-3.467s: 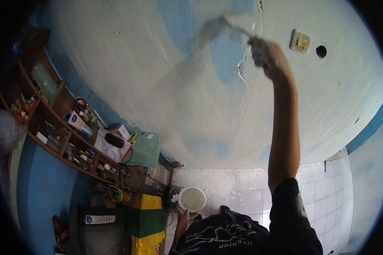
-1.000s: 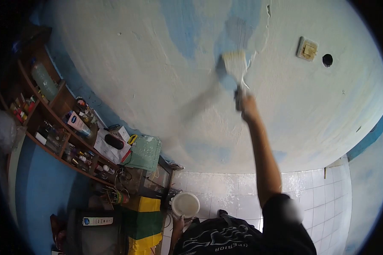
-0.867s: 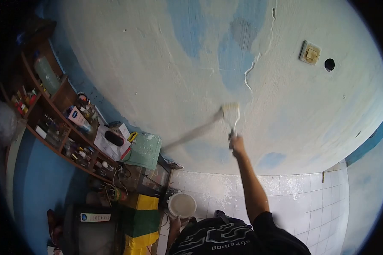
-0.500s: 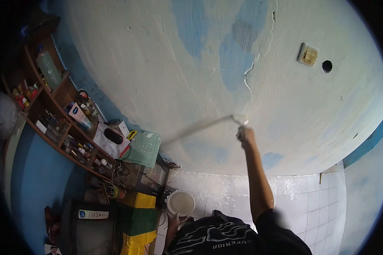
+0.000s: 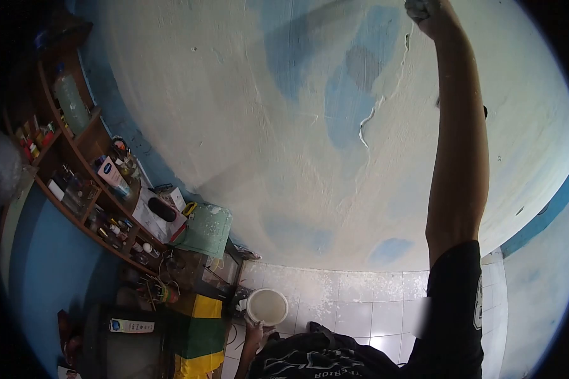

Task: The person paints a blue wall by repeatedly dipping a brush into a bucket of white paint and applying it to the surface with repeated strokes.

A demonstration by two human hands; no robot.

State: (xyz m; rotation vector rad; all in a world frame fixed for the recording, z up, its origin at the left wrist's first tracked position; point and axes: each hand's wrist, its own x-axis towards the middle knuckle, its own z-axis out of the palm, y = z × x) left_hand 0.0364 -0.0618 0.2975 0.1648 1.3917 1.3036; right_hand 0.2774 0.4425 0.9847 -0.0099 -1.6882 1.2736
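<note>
My right hand (image 5: 427, 14) is raised high against the wall (image 5: 246, 139), at the top edge of the view. Its fingers are curled closed and smeared with a pale coating; whatever they grip lies beyond the frame. Low in the view, my left hand (image 5: 255, 333) holds a white bucket (image 5: 286, 307) at its near side, fingers marked with white. Pale material shows inside the bucket. The wall is coated unevenly in off-white, with blue patches (image 5: 351, 107) and a raised, jagged crack (image 5: 368, 121) running downward.
Left stands a wooden shelf unit (image 5: 76, 148) with bottles and tubes. A green box (image 5: 207, 230) sits below it, near a yellow and green cloth (image 5: 199, 325). White spatters mark the tiled floor (image 5: 354, 309). My right forearm partly hides a wall hole (image 5: 485, 112).
My right hand has swept upward along the wall from low centre to the top edge. The thing in it has left the view. My left hand stays at the bucket.
</note>
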